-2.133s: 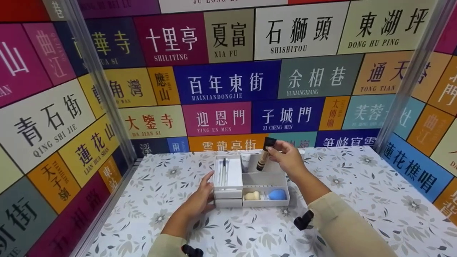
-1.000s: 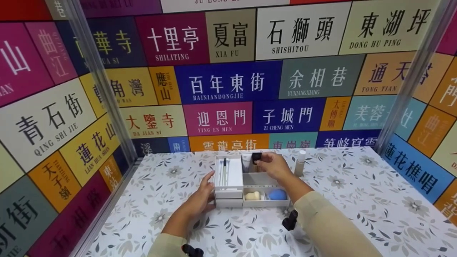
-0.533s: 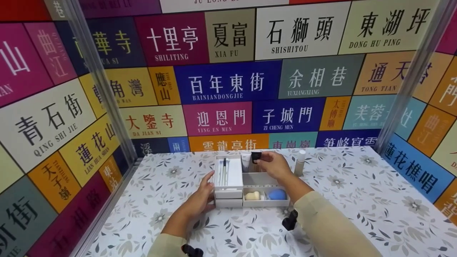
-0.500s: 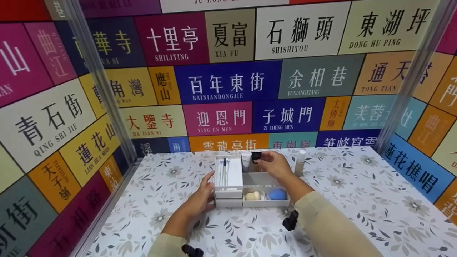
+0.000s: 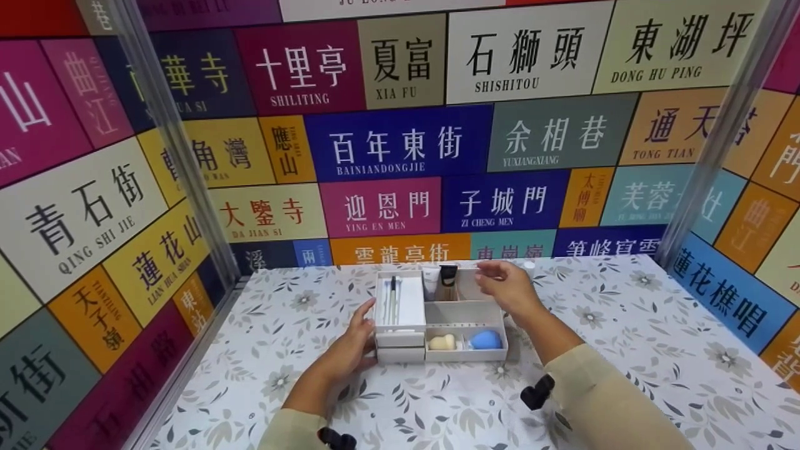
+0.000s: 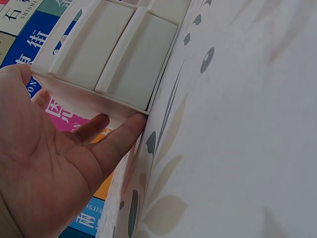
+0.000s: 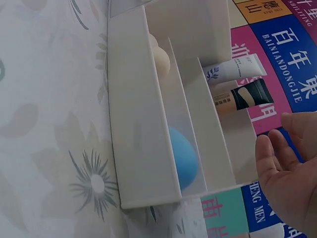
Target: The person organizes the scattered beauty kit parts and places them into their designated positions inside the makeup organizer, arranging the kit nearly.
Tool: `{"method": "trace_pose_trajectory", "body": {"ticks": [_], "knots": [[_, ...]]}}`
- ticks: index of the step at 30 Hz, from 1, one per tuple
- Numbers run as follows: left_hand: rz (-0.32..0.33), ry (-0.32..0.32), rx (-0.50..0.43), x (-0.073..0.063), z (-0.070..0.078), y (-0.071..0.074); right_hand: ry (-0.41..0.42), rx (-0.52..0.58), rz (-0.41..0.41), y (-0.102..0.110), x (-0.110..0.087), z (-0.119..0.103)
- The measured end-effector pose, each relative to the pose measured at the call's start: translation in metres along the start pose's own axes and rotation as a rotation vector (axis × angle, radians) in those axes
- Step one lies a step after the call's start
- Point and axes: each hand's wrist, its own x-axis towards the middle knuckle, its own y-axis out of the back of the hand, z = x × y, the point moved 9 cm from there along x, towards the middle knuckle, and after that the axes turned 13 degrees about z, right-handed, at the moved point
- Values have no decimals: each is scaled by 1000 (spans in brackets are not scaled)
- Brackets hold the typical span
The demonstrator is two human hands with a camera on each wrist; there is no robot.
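A white desktop organizer [image 5: 464, 356] stands on the table, two small drawers [image 6: 141, 54] at its left front. My left hand [image 5: 350, 342] rests against its left side with fingers extended, touching the wall and lower edge. In its rear compartment a tube with a black cap [image 5: 448, 284] leans upright beside a white tube [image 7: 237, 68]. My right hand [image 5: 509, 289] is above the compartment's right side, fingers loosely bent and holding nothing. A beige makeup sponge [image 5: 442, 342] and a blue makeup sponge [image 5: 485, 340] lie in the front compartment.
Slim brush-like sticks [image 5: 392, 301] lie in the organizer's upper left tray. Behind my right hand a bottle's white cap [image 5: 529, 265] just shows; the rest is hidden. A patterned cloth [image 5: 625, 350] covers the table, with sign-covered walls [image 5: 400, 144] around it.
My right hand has lowered the black-capped tube into the rear compartment, let go of it and drawn away to the right. My left hand has stayed at the organizer's side.
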Motion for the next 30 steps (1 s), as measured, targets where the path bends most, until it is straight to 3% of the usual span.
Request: {"method": "trace_pose_trajectory", "body": {"ticks": [7, 14, 30], "knots": [[0, 4, 4, 0, -1, 1, -50, -1, 19, 29, 1, 12], [-22, -33, 4, -1, 2, -3, -84, -25, 41, 52, 1, 22], [9, 7, 13, 1, 0, 0, -88, -69, 70, 97, -1, 42]]}}
